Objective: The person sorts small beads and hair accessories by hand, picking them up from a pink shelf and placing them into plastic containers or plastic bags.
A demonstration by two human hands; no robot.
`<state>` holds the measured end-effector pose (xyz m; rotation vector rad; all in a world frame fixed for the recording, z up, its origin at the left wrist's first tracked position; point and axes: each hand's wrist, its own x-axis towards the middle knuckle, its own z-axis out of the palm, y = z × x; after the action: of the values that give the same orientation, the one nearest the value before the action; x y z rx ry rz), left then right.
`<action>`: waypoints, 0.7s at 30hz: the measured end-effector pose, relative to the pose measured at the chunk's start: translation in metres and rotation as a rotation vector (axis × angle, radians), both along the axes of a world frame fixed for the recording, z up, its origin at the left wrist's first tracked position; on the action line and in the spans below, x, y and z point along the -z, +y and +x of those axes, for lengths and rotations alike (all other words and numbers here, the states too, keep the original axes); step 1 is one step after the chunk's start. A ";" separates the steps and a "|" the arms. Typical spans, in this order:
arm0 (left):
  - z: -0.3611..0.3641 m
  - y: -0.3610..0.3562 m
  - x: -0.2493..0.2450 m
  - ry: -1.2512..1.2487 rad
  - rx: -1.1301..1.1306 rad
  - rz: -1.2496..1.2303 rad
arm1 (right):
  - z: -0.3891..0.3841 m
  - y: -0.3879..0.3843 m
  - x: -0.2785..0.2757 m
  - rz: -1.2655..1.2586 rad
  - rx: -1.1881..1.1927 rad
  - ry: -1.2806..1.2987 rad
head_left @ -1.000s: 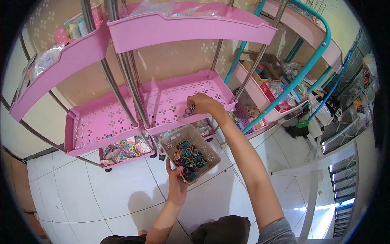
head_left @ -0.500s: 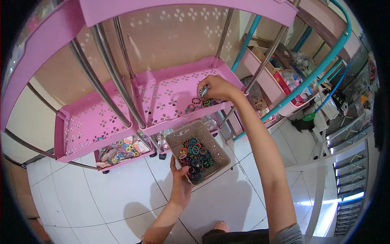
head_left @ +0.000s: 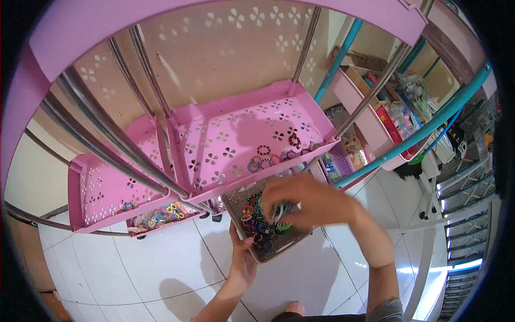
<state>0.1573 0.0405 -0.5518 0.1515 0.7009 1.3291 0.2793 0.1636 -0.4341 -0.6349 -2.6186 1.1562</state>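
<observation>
Left hand (head_left: 244, 256): closed on the near edge of the basket (head_left: 234, 194), with the thumb laid over the rim.
Right hand (head_left: 307, 201): held over the basket, fingers bent down among the hair ties (head_left: 256, 228). The hand is blurred, so whether any ties are pinched cannot be told.
Basket: a grey perforated tray, held tilted above the white tiled floor (head_left: 161, 268), just below the front edge of the pink shelf (head_left: 230, 126).
Basket contents: a heap of small hair ties in black, green, orange and blue.
Shelf load: a loose row of ties (head_left: 266, 159) lies near the front lip, towards the right corner.
Change, right hand: half a second earlier it was reaching onto the shelf at the front right; it has been drawn back and is now down at the basket.
Change, shelf: the ties that were partly covered by the hand are now fully exposed.
Change, left hand: the grip on the basket is unchanged.
Surroundings: a second pink tier (head_left: 104, 185) stands to the left, and a teal-framed rack (head_left: 429, 121) to the right.
</observation>
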 end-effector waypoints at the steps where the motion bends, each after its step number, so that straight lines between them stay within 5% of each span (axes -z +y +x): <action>1: 0.000 0.000 0.004 0.000 -0.001 0.006 | -0.001 -0.008 0.011 0.058 -0.015 -0.062; 5: 0.001 0.000 0.004 0.011 -0.006 0.005 | -0.003 -0.014 0.022 0.107 -0.084 -0.055; 8: -0.001 0.001 0.006 0.016 -0.016 -0.001 | -0.014 0.014 -0.028 -0.180 0.142 -0.296; 11: -0.003 0.001 0.010 -0.047 -0.038 0.043 | -0.027 0.052 -0.001 0.089 0.319 -0.137; 13: -0.003 0.002 0.014 -0.054 -0.045 0.060 | -0.040 0.070 0.034 0.483 0.372 -0.129; 16: -0.003 0.004 0.019 -0.014 -0.078 0.036 | -0.053 0.057 0.042 0.509 0.429 -0.245; 21: -0.005 0.005 0.021 -0.033 -0.058 0.040 | -0.037 0.073 0.023 0.177 0.362 -0.474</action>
<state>0.1521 0.0457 -0.5727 0.1418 0.6547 1.3993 0.2422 0.2363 -0.4568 -1.4171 -2.7537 0.7223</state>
